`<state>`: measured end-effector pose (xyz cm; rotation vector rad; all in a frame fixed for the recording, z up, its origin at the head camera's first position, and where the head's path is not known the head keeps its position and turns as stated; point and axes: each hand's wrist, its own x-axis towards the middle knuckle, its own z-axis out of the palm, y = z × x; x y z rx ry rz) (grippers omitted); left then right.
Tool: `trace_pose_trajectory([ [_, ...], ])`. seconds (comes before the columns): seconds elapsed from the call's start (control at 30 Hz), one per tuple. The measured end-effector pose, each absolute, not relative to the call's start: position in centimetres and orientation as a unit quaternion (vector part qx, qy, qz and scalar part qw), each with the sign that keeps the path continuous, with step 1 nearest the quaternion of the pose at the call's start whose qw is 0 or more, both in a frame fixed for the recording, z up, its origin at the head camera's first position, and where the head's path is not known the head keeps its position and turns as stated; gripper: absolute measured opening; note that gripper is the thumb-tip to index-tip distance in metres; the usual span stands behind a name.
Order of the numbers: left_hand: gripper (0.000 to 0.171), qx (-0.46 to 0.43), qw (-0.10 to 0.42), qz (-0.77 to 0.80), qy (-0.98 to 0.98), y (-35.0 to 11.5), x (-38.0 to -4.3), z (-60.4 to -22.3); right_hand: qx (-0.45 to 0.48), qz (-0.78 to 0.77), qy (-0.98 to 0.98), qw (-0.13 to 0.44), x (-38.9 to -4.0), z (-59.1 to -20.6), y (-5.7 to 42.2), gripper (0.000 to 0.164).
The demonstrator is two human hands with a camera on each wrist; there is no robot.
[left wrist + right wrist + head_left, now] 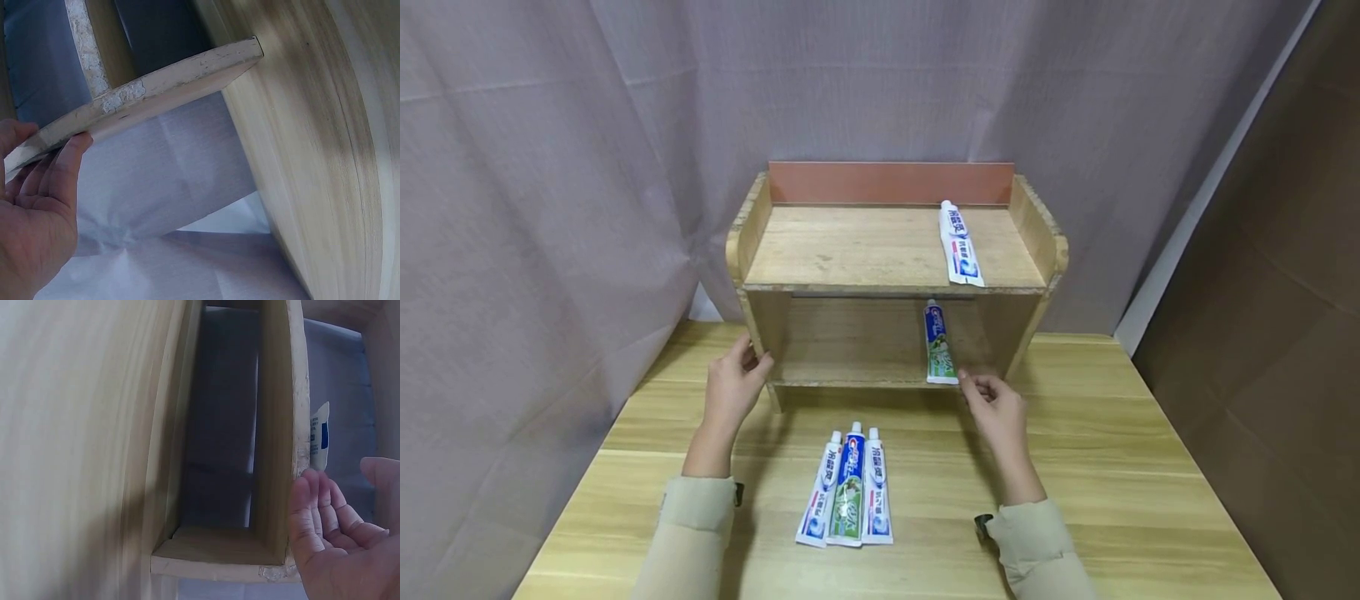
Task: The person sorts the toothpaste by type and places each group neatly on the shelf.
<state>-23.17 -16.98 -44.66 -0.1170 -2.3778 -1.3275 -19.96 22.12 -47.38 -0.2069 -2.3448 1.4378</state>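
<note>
A small two-tier wooden shelf (850, 337) stands on the table. My left hand (735, 383) grips the front edge of its left side panel (181, 69), thumb on one face and fingers on the other. On the lower tier lies a blue-and-green toothpaste tube (938, 343), cap toward the back. My right hand (997, 412) is at the tube's bottom end; its fingertips (301, 490) touch the shelf's front edge, and the thumb stands apart. Part of that tube (320, 437) shows past the board in the right wrist view. A white toothpaste tube (958, 246) lies on the upper tier.
In front of the shelf, a blue-and-green tube (848, 492) lies between two white tubes, one at left (820, 496) and one at right (877, 492), on the wooden table (1120, 500). A grey curtain (880, 83) hangs behind the shelf.
</note>
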Motion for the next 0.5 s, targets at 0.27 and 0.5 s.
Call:
trace_pose_trajectory([
  [0.27, 0.035, -0.041, 0.205, -0.48, -0.852, -16.9, -23.1, -44.6, -0.07, 0.524, -0.832, 0.171, -19.0, -47.5, 21.8, 0.041],
  [0.5, 0.033, -0.043, 0.211, -0.477, -0.852, -16.8, -23.0, -44.6, -0.065, 0.521, -0.836, 0.161, -18.5, -47.8, 21.6, 0.036],
])
